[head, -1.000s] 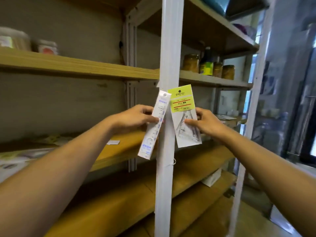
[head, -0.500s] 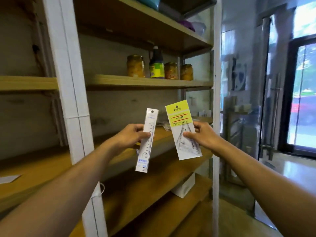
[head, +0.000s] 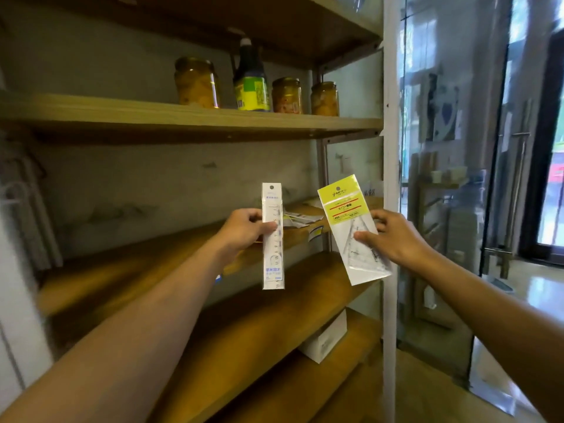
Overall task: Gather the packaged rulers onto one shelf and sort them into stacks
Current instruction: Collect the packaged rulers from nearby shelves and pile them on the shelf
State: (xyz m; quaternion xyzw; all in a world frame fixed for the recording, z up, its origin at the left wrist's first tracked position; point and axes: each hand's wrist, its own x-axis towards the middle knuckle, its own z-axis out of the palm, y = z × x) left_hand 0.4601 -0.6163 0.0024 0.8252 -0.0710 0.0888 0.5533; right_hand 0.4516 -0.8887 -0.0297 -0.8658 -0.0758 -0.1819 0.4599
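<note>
Facing a wooden shelving unit (head: 189, 120), two packaged rulers are held up in front of it, one per hand, both clear of any shelf. A long, narrow white ruler pack (head: 273, 236) is pinched upright by the left hand (head: 244, 232), thumb across its front, other fingers curled behind. A wider triangle-ruler pack w/ yellow header card (head: 354, 230) is gripped by the right hand (head: 393, 236), tilted so its top leans left; thumb is pressed on the front, fingers (head: 378, 216) wrapped round the right edge. The packs are near each other but apart. On the middle shelf behind them, approx. between the hands, more flat packets (head: 300, 218) are seen lying. Three jars (head: 197, 82) and a dark bottle (head: 251, 80) are stood on the shelf above. A white box (head: 325, 340) is set on a lower shelf.
</note>
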